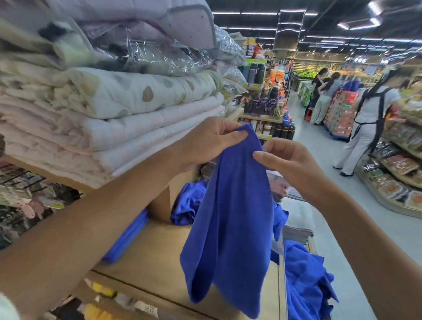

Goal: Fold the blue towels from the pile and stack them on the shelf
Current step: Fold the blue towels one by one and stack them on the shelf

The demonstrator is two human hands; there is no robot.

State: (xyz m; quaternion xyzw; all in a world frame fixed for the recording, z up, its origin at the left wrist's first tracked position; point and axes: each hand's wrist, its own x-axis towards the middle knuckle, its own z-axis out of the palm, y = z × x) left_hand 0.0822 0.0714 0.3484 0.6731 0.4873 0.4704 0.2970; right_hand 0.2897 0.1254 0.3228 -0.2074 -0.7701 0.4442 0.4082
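Two shelf levels stand at my left. On the upper one sits a tall stack of folded quilts (116, 101), pale pink and cream with spots, and plastic-wrapped bedding (149, 52) lies on top of them. The lower wooden shelf (158, 261) carries one folded blue towel (128, 238) near its back left side, lying flat, and a crumpled heap of blue cloth (187, 202) farther back, against a brown panel. Over the shelf's right edge a larger pile of loose blue towels (306, 285) spills downward; I cannot tell what holds it up.

Between my hands hangs a single blue towel (231, 220), held up in front of me above the wooden shelf. My left hand (205, 143) pinches one top corner between thumb and fingertips. My right hand (289, 160) pinches the top edge just beside it, slightly lower. Both hands are near each other but not touching, and the cloth sags between them and drops in two long folds, its lower end hanging over the shelf's front part.

Down the aisle, well apart from me, a person in white with dark straps (366, 122) faces shelves of packaged goods.
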